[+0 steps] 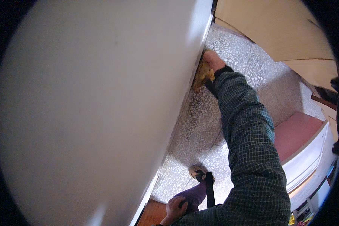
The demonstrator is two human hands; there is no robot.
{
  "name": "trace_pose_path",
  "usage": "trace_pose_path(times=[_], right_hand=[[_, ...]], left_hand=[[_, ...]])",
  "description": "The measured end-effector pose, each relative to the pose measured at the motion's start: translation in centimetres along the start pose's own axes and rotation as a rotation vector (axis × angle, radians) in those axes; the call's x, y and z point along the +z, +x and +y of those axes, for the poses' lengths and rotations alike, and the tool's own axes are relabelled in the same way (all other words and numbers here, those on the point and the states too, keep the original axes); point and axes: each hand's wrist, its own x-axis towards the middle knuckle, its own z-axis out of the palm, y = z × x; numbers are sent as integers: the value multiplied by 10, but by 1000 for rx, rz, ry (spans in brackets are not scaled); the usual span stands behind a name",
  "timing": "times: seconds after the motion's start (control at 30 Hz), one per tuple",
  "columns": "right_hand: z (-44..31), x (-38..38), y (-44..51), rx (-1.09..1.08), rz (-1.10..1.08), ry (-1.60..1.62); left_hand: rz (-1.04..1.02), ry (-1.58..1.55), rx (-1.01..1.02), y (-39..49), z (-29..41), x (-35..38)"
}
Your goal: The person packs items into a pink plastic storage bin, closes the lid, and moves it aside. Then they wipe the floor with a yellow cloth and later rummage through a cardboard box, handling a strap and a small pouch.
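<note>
My right arm, in a dark green checked sleeve, reaches up across the view. At its end my right hand (213,60) grips a crumpled yellow cloth (202,75) against the foot of a large pale flat surface (101,99), a wall or a panel. The hand hides part of the cloth. My left hand (175,207) rests with bent fingers by a purple trouser leg (193,195), near the bottom of the view. Something dark shows under those fingers; whether they hold it is not clear.
Speckled terrazzo floor (203,121) runs along the pale surface. A patterned slipper (197,173) stands there, beside a hanging black strap (210,189). Beige wooden panels (271,31) are at upper right. A red-topped low step or ledge (296,134) lies right of my arm.
</note>
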Motion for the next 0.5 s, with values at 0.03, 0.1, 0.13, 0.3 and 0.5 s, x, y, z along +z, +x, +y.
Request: trace_pose_path(times=[0.03,0.1,0.13,0.3,0.5], right_hand=[[15,-13,21,76,11,95],[42,-35,55,172,97,136],[52,-41,65,172,253,220],[64,-62,95,397,597,763],[10,12,18,165,850,529]], left_hand=[[1,27,-16,4,0,-1],[21,44,0,14,1,-1],[28,51,-4,18,2,-2],[42,0,10,40,6,0],[-36,42,-11,35,25,5]])
